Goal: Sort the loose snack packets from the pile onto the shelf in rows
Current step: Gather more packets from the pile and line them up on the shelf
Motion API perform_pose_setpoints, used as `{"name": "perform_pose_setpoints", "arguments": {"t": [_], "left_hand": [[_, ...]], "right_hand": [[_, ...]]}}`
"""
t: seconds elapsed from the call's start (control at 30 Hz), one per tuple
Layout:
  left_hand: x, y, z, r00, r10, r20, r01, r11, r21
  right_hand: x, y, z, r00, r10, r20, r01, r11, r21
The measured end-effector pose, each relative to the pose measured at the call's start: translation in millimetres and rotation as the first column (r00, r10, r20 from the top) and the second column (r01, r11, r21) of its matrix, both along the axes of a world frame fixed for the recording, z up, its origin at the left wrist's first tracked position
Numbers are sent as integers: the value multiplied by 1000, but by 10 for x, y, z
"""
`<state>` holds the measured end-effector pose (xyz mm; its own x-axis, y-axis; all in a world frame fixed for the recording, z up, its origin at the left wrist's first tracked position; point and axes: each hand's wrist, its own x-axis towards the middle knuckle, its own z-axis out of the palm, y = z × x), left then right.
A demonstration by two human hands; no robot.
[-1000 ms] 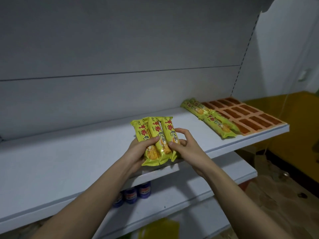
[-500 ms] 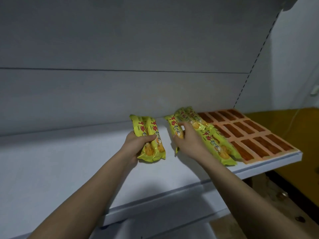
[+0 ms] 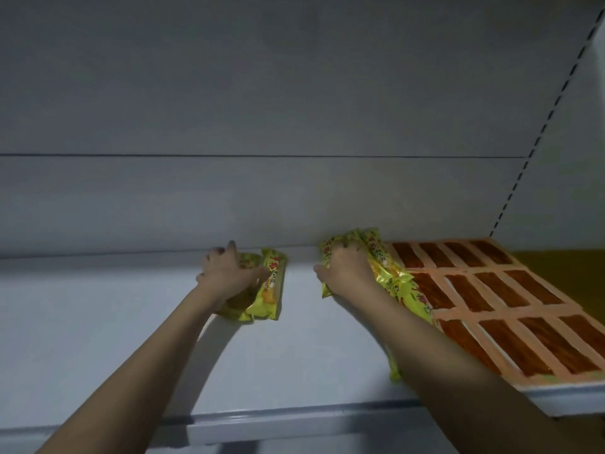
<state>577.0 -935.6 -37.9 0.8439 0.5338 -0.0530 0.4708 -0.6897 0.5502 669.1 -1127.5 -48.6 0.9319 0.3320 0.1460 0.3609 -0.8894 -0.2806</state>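
Note:
Two yellow snack packets (image 3: 271, 287) lie side by side on the white shelf (image 3: 114, 329) near its back wall, and my left hand (image 3: 229, 276) lies over them, its thumb hooked round their right side. My right hand (image 3: 347, 271) grips a single yellow packet (image 3: 327, 257), holding it against the left side of the row of yellow packets (image 3: 394, 281) that lies on the shelf. Most of that single packet is hidden under my hand.
Orange-brown snack packets (image 3: 491, 290) lie in neat rows on the right end of the shelf, beside the yellow row. The grey back panel (image 3: 262, 198) rises right behind the packets. A slotted upright (image 3: 523, 165) stands at the right.
Both hands have moved further back onto the shelf. The left has set its two packets down flat; the right has carried its single packet against the yellow row.

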Motion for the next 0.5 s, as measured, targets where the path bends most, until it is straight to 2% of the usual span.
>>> {"name": "perform_pose_setpoints", "arguments": {"t": [0.07, 0.13, 0.23, 0.4, 0.5], "left_hand": [[-25, -182, 122, 972, 2, 236, -5, 1000, 10], [29, -466, 219, 916, -75, 395, 109, 992, -64], [286, -913, 165, 934, -208, 292, 241, 967, -83], [594, -1302, -129, 956, -280, 87, 284, 958, -36], [667, -1400, -203, 956, -282, 83, 285, 959, -15]], "right_hand": [[145, -153, 129, 998, 65, 3, -65, 995, 71], [317, -375, 281, 995, 99, -21, -94, 979, 180], [551, -744, 392, 993, 99, -69, -80, 969, 235], [666, -1133, 244, 983, 116, -143, -88, 978, 190], [664, -1262, 157, 975, 153, -163, -115, 968, 222]]}}
